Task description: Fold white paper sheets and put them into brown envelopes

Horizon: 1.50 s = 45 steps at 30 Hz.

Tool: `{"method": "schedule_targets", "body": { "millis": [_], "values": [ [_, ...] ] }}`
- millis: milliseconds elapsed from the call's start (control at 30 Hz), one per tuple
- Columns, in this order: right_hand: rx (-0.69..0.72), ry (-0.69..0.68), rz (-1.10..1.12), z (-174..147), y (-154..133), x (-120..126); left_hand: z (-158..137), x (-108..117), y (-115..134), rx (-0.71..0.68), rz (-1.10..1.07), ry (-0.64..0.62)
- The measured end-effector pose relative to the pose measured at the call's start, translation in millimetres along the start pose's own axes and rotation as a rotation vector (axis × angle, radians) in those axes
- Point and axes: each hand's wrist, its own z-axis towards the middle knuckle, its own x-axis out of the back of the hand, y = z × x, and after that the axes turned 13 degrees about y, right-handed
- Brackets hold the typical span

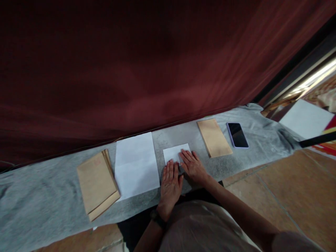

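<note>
A small white piece of paper (173,153), which looks folded, lies flat on the grey cloth. My left hand (170,182) rests on its near left edge with the fingers stretched forward. Across its right side lies my right hand (193,166), palm down, fingers extended and slightly apart. Both hands press on the paper from above and partly cover it. To the left is a larger white sheet (136,166), flat on the cloth. Right of my hands sits a brown envelope (214,138), apparently in a thin stack.
Farther left, several brown envelopes (98,178) lie in a pile. A phone (237,135) with a dark screen is at the right. Grey cloth (44,196) covers the narrow surface. Behind it hangs a dark red curtain (157,70); tiled floor (288,189) shows at lower right.
</note>
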Motion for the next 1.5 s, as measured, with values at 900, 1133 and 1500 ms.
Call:
{"method": "schedule_targets", "body": {
  "millis": [900, 1133, 1500],
  "values": [
    [-0.088, 0.320, 0.429, 77.8, 27.4, 47.7, -16.8, 6.3, -9.5, -0.028, -0.222, 0.339],
    [0.115, 0.163, 0.436, -2.5, 26.5, 19.3, -20.5, 9.9, -5.8, -0.170, -0.218, 0.302],
    [0.055, 0.000, 0.550, -45.9, 30.5, 32.8, -6.2, 6.1, 21.5, -0.100, -0.062, -0.010]
  ]
}}
